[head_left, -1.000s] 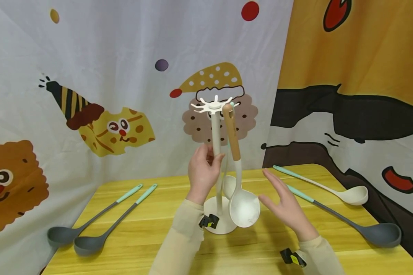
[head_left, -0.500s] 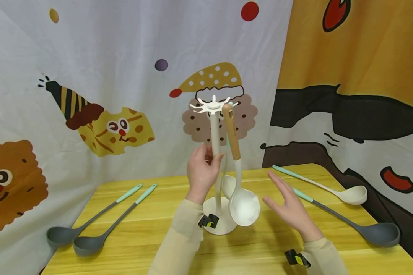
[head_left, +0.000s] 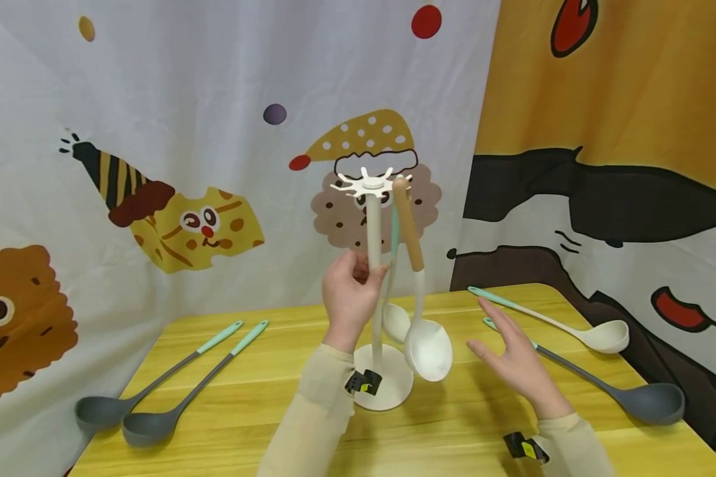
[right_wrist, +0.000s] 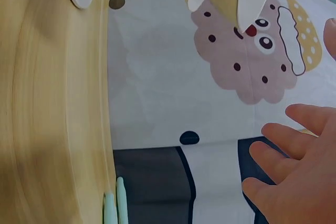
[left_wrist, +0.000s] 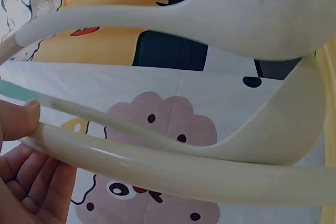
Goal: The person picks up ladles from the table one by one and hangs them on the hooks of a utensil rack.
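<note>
A white utensil stand with a pronged top (head_left: 374, 184) stands upright on the table. My left hand (head_left: 351, 298) grips its pole (head_left: 374, 228) about midway, with the thumb on the near side, as the left wrist view also shows. From the prongs hangs a white ladle with a wooden handle (head_left: 429, 351), bowl down, to the right of the pole. Behind it a second white ladle (head_left: 396, 323) hangs by a mint handle. My right hand (head_left: 522, 368) is held in the air right of the ladles, fingers extended and touching nothing; its fingers spread in the right wrist view.
Two grey ladles with mint handles (head_left: 149, 427) (head_left: 101, 412) lie at the table's left. On the right lie a cream ladle (head_left: 608, 336) and a grey ladle (head_left: 650, 404). A printed cloth (head_left: 215, 79) hangs behind the table (head_left: 238, 404).
The stand's top has turned, and the wooden-handled ladle has swung slightly right and back. My right hand has drawn away to the right; the left keeps its grip on the pole.
</note>
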`<action>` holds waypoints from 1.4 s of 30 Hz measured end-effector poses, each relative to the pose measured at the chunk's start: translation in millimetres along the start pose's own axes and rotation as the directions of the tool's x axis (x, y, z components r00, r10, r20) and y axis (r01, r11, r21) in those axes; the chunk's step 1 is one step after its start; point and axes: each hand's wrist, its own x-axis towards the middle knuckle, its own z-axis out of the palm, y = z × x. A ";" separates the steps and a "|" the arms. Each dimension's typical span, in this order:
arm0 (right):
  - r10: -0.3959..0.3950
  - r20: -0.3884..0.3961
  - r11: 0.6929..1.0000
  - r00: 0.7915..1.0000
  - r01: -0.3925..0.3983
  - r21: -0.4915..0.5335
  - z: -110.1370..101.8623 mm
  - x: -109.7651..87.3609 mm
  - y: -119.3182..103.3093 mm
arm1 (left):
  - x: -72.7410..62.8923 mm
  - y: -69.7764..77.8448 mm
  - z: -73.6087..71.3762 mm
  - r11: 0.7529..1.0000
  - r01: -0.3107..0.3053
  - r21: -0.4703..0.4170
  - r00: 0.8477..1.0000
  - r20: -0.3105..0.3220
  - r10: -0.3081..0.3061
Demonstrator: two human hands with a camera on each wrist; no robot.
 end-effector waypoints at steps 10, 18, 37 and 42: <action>0.027 -0.008 0.999 1.000 -0.028 -0.027 -5.7 -1.1 9.6 | 2.5 -0.2 6.0 0.998 0.021 0.060 0.997 -0.082 -0.016; 0.066 -0.003 0.997 0.998 -0.066 -0.039 -9.5 -0.4 22.3 | 5.9 -3.9 11.2 0.996 0.029 0.090 0.987 -0.158 -0.015; 0.099 0.002 0.994 0.995 -0.099 -0.050 -13.3 -2.9 34.8 | 12.1 -4.7 22.8 0.986 0.089 0.140 0.963 -0.265 -0.049; 0.108 -0.015 0.992 0.994 -0.109 -0.063 -15.6 -4.1 38.4 | 7.3 -8.9 26.5 0.986 0.087 0.146 0.958 -0.284 -0.043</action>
